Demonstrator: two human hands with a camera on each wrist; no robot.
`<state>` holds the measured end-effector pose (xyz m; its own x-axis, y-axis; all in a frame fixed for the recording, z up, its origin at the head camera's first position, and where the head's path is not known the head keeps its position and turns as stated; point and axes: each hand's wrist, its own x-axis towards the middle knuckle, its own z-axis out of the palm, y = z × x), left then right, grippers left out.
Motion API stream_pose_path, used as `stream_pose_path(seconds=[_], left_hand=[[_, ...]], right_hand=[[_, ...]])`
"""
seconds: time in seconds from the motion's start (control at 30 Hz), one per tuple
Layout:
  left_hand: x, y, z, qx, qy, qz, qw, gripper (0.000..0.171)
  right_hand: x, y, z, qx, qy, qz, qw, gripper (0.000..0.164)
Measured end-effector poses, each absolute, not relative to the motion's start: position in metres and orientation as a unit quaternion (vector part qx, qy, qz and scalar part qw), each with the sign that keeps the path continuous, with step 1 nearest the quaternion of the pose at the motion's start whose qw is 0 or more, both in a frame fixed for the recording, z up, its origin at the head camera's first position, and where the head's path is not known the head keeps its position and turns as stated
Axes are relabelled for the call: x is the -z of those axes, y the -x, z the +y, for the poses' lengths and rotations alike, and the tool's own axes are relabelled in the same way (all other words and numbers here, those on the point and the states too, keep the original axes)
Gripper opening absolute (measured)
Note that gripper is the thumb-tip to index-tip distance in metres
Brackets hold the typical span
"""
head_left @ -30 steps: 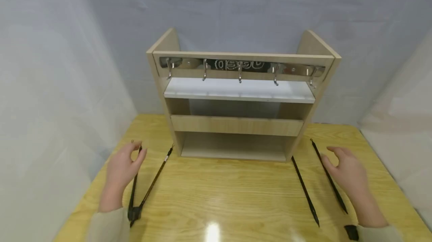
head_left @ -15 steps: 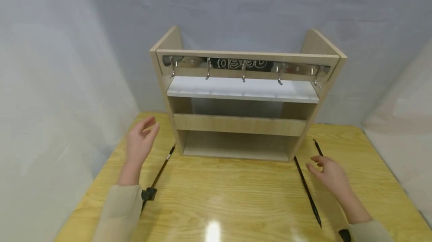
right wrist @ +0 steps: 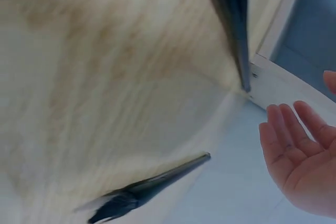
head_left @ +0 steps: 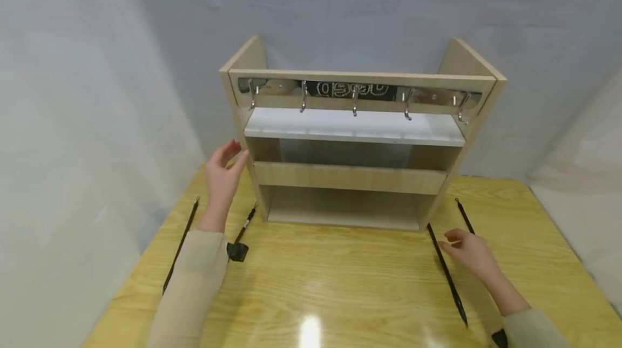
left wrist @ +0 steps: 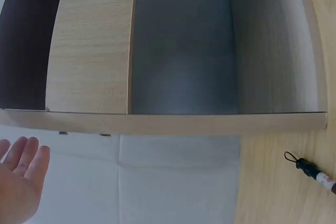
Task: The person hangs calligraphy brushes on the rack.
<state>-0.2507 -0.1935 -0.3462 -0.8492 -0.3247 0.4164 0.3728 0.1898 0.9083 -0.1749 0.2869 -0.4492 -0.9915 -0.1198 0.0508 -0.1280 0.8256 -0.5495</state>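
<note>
Beside the left side panel of a wooden shelf rack (head_left: 350, 179) is my left hand (head_left: 223, 181), raised, its fingers relaxed and holding nothing. In the left wrist view that hand (left wrist: 23, 182) shows by the panel's edge. My right hand (head_left: 471, 253) hovers over the right of the table, also holding nothing, beside a dark calligraphy brush (head_left: 446, 272). Another brush (head_left: 465, 216) lies partly hidden behind that hand. Two more are at the left: an outer dark brush (head_left: 182, 243) and an inner brush (head_left: 247, 224) with a white band, partly covered by the left wrist's black strap.
Several metal hooks (head_left: 355, 101) line a strip across the rack's top front. Below them is a white shelf (head_left: 355, 124), then a wooden crossbar (head_left: 350, 177). The rack stands at the back of the yellow wood table (head_left: 350, 278); pale sheeting (head_left: 369, 8) surrounds it.
My left hand has moved up and right, from over the outer left brush to the rack's side. My right hand has shifted left and slightly down, towards the inner right brush.
</note>
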Motion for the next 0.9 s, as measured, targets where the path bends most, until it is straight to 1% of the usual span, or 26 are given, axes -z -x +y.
stream_pose_path(seconds=[0.2,0.43,0.67,0.9], left_hand=[[0.340,0.261,-0.186,0.660,0.035,-0.701,0.267,0.047],[0.338,0.269,-0.184,0.653,0.036,-0.711,0.258,0.045],[0.339,0.276,-0.184,0.636,0.046,-0.726,0.259,0.042],[0.342,0.278,-0.185,0.620,0.052,-0.747,0.236,0.043]], right_hand=[[0.455,0.176,0.288,-0.300,-0.052,-0.952,-0.033,0.043],[0.460,0.178,0.288,-0.306,-0.047,-0.949,-0.052,0.045],[0.466,0.180,0.289,-0.316,-0.021,-0.945,-0.080,0.047],[0.473,0.183,0.291,-0.319,0.002,-0.944,-0.090,0.049]])
